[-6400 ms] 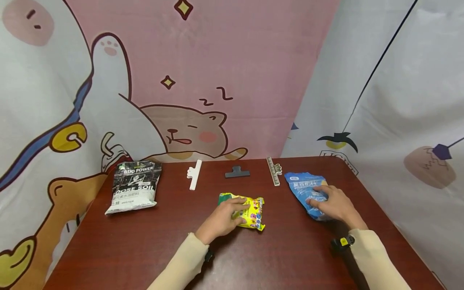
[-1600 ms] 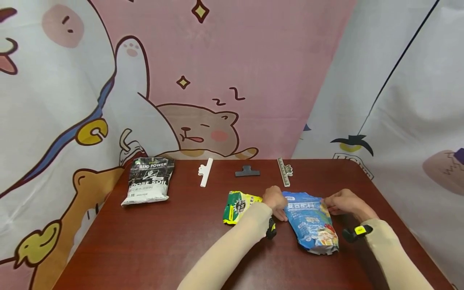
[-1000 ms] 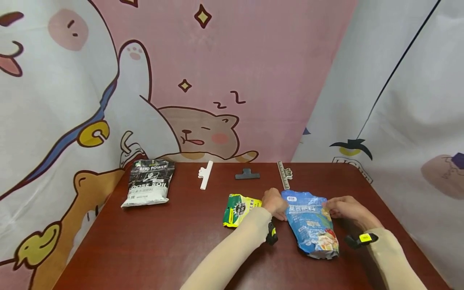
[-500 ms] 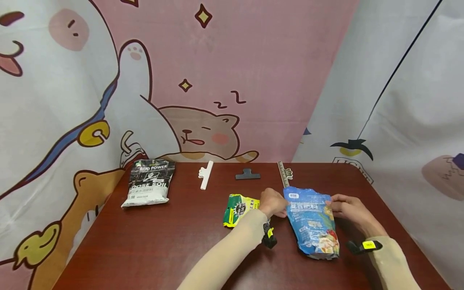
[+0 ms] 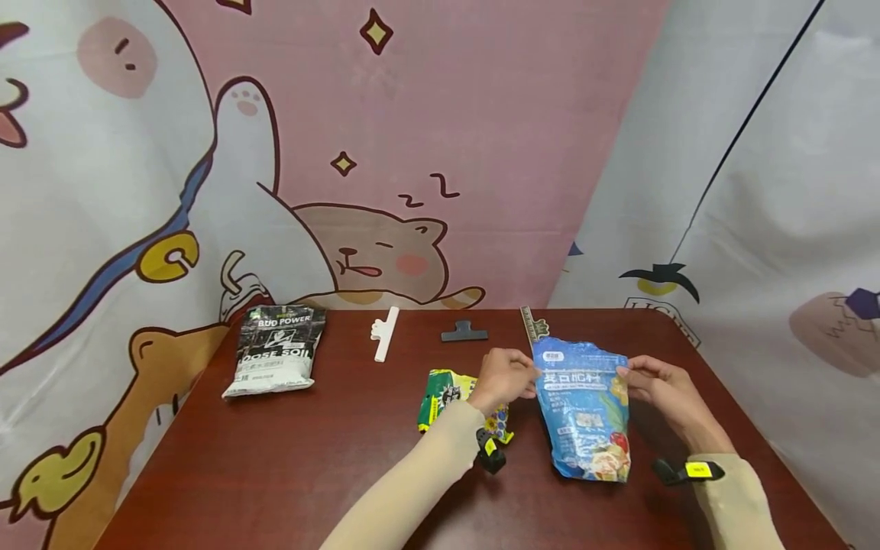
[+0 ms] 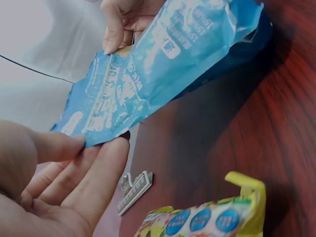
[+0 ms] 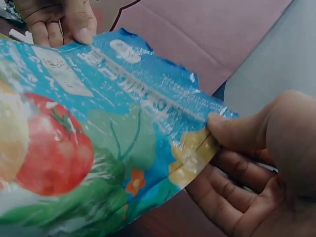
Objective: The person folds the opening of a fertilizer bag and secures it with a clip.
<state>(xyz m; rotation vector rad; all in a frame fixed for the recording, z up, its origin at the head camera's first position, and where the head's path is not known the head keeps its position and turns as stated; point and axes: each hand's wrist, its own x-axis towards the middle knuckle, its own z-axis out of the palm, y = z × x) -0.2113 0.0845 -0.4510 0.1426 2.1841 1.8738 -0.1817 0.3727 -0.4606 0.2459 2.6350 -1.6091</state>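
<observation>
A blue fertilizer bag (image 5: 584, 416) with printed vegetables stands tilted at the right of the table, its upper end raised. My left hand (image 5: 505, 378) pinches its upper left edge between thumb and fingers, as the left wrist view shows at the bag's edge (image 6: 106, 116). On the opposite edge, my right hand (image 5: 670, 397) pinches the bag, thumb in front and fingers behind, beside the printed yellow pepper in the right wrist view. Partly behind my left hand and wrist lies a green and yellow packet (image 5: 440, 397).
A black and white soil bag (image 5: 275, 355) lies at the table's left. Along the back edge are a white clip (image 5: 386, 334), a dark grey clip (image 5: 464, 331) and a metal clip (image 5: 535, 325), the last partly covered by the blue bag. A printed curtain hangs behind.
Earlier, my hands rested on the yellow packet and the blue bag; the left hand then crossed to the blue bag. Over the last half second both hands have raised the bag's upper end.
</observation>
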